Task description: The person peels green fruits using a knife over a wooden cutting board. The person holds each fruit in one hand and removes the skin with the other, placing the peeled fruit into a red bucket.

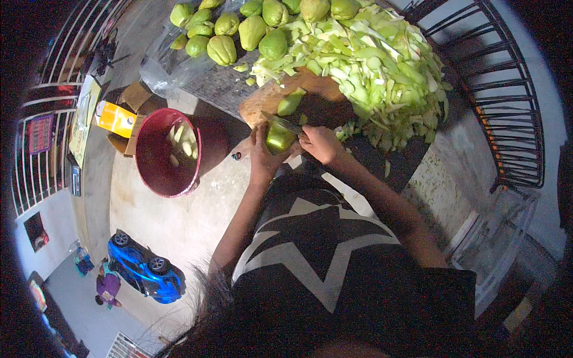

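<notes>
From the head view, here was the action: my left hand [262,154] was wrapped round a green chayote [279,139], its grip clamped on the near side and left flank, right at the near edge of the wooden board [255,102]. Over on the other side, my right hand [320,144] had its grip closed firmly on a knife [286,125], and the blade pointed left, lying across the far end of that chayote! Just beyond the blade, a green slice [291,102] sat on the board.

And what a crowd on the worktop [222,95]: whole chayotes [252,32] bunched at the far side, a clear plastic bag [170,74] by the left corner, and a huge heap of peelings [376,65] piled to the right, spilling toward the near edge. Down to the left stood a red bucket [156,164], pale pieces [186,145] lying inside. Farther back on that side, a blue toy car [143,268] was on the floor, a person in purple [108,286] just beside it.
</notes>
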Motion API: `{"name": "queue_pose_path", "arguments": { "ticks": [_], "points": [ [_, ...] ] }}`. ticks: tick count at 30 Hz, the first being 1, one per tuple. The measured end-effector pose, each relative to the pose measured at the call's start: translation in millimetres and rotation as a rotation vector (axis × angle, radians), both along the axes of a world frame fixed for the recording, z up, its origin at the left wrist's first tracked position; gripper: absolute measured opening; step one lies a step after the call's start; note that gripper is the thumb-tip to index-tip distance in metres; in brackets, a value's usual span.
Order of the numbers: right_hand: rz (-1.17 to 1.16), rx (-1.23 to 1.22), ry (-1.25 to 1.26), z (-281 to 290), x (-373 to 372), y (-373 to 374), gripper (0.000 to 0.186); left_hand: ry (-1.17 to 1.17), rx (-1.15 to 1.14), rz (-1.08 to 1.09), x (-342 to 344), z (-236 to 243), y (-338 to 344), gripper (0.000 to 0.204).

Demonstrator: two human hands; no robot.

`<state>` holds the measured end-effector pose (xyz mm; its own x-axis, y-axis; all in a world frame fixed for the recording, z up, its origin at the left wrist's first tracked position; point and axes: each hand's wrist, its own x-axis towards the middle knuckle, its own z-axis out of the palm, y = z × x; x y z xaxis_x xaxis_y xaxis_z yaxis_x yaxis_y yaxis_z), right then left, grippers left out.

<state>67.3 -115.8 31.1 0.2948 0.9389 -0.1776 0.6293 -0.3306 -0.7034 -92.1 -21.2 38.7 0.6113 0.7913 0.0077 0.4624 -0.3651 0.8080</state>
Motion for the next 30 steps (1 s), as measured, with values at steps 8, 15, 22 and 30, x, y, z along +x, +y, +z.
{"name": "queue_pose_path", "arguments": {
  "ticks": [8,15,22,30],
  "points": [
    [-0.044,0.066,-0.035,54.8,-30.2,-34.7,0.018,0.017,-0.171,-0.045,4.9,-3.3,7.4,0.07],
    [0.008,-0.04,-0.116,59.6,-39.5,-43.7,0.022,-0.334,-0.398,0.027,4.0,-18.6,6.6,0.055],
    [0.019,-0.173,-0.098,75.9,-40.3,-39.5,0.023,-0.122,-0.112,0.025,4.8,-12.5,1.9,0.054],
    [0.017,-0.175,-0.09,71.3,-40.7,-31.2,0.021,-0.419,-0.622,0.094,8.0,1.8,6.8,0.046]
  ]
}}
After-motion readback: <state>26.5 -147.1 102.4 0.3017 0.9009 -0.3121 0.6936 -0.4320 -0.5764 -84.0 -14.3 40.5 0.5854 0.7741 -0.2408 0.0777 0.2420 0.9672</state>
